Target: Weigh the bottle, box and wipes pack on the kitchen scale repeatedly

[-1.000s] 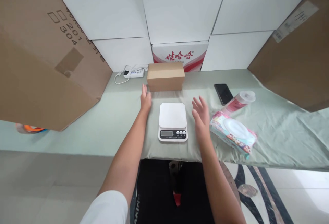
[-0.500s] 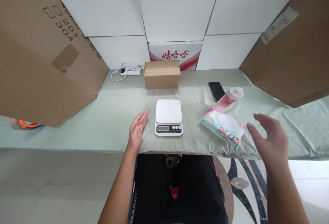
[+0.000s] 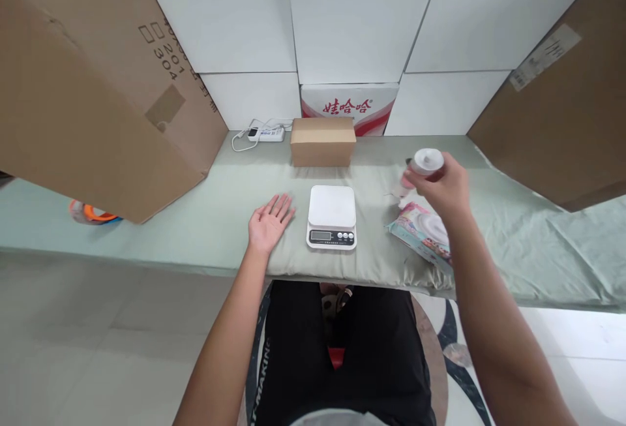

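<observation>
My right hand [image 3: 443, 184] is wrapped round the upper part of a white-and-pink roll [image 3: 427, 160], which stands tilted with its round white end up. Below it lies a soft pack of wet wipes [image 3: 423, 233] with a white lid, partly covered by my right forearm. My left hand [image 3: 268, 222] rests palm up on the cloth with its fingers spread, holding nothing. Just right of it sits a white kitchen scale [image 3: 332, 209] with a small display and buttons along its front; its platform is bare.
A small brown box [image 3: 323, 151] stands behind the scale, with a power strip [image 3: 267, 134] and white cable to its left. Large cardboard sheets [image 3: 112, 100] flank the table on both sides. Rolls of tape [image 3: 95, 213] lie at the left. The phone is mostly hidden behind the roll.
My right hand has moved forward and left and taken hold of the roll, which is now more upright. My left hand has turned palm up. The whole view has shifted somewhat.
</observation>
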A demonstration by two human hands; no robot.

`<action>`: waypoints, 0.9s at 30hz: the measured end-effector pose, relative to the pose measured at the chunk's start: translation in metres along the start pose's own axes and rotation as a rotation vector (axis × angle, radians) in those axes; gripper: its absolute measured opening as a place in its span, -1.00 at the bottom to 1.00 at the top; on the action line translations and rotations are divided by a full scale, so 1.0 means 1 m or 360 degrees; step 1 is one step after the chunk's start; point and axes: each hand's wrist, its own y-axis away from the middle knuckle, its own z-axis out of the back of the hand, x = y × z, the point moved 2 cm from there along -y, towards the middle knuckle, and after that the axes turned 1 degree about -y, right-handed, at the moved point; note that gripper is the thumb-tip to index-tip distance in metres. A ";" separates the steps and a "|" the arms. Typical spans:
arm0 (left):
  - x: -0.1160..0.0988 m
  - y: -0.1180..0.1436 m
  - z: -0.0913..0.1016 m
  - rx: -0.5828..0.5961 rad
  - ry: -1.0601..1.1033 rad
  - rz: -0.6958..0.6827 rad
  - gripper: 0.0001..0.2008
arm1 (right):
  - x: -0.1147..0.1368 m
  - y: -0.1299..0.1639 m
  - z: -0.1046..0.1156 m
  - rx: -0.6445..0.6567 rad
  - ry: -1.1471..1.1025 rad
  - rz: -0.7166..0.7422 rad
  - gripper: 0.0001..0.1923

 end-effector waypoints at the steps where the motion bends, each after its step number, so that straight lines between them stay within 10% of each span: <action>1: 0.000 -0.002 0.000 -0.0011 0.0016 0.0023 -0.62 | 0.013 0.005 -0.011 -0.0005 -0.0086 0.0075 -0.60; 11: -0.001 -0.007 0.001 -0.0070 0.0091 0.0086 -0.56 | 0.078 0.044 -0.119 0.0343 -0.0557 0.0192 -0.58; 19: -0.001 -0.008 0.002 -0.0040 0.0088 0.0098 -0.58 | 0.072 0.053 -0.133 0.0473 -0.0618 0.0231 -0.58; 27: -0.001 -0.007 0.002 -0.0048 0.0075 0.0103 -0.59 | 0.051 0.070 -0.114 0.0344 -0.0500 0.0074 0.04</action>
